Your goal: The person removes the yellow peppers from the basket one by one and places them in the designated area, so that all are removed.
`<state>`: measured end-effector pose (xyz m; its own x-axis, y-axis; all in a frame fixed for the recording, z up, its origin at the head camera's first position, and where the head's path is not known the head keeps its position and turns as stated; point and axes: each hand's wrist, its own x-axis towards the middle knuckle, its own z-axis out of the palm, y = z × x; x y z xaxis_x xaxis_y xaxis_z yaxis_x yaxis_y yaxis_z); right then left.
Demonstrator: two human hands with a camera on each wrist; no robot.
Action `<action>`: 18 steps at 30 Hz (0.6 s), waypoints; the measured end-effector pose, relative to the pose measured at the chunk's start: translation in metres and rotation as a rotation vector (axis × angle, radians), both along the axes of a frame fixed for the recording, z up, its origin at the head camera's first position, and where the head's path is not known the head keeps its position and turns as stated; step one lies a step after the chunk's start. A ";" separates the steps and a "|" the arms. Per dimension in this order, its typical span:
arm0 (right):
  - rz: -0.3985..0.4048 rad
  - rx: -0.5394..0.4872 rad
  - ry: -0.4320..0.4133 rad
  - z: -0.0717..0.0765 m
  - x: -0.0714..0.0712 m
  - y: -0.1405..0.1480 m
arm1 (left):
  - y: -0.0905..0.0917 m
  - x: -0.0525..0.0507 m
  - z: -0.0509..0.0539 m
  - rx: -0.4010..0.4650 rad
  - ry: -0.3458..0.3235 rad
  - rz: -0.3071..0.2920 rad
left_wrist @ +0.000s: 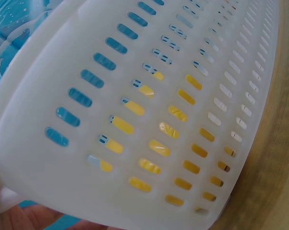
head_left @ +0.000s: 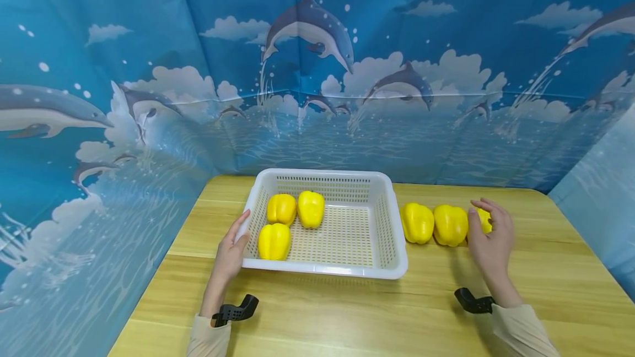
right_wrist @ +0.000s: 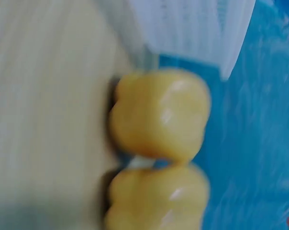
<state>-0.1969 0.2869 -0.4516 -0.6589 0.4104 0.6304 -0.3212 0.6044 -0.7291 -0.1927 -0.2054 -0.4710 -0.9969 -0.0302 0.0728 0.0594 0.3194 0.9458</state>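
Note:
The white plastic basket has slotted walls and holds three yellow bell peppers, one of them a front pepper. My left hand holds the basket's left rim; in the left wrist view its fingers show below the wall's corner, partly hidden. To the right of the basket, yellow bell peppers stand in a row: a near one, a middle one and a far right one. My right hand is at the far right pepper, partly covering it, thumb and fingers spread apart. Contact is unclear.
A wooden table carries everything. Behind it hangs a blue curtain printed with dolphins, reaching down to the table's back edge. The right wrist view is blurred and shows two peppers beside the basket.

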 end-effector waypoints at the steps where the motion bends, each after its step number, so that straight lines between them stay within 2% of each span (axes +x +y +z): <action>1: 0.015 0.013 0.024 0.004 -0.001 -0.005 | 0.000 0.000 0.000 0.000 0.000 0.002; 5: 0.121 0.049 0.113 0.017 -0.004 -0.025 | 0.001 0.000 0.000 0.000 -0.008 0.008; 8: 0.205 0.081 0.149 0.024 -0.007 -0.039 | 0.001 -0.001 0.000 0.002 -0.014 0.008; 13: 0.305 0.142 0.168 0.035 -0.009 -0.061 | 0.001 0.000 0.001 0.001 -0.011 0.012; 18: 0.360 0.196 0.148 0.045 -0.013 -0.079 | 0.001 0.000 0.000 -0.005 0.010 0.013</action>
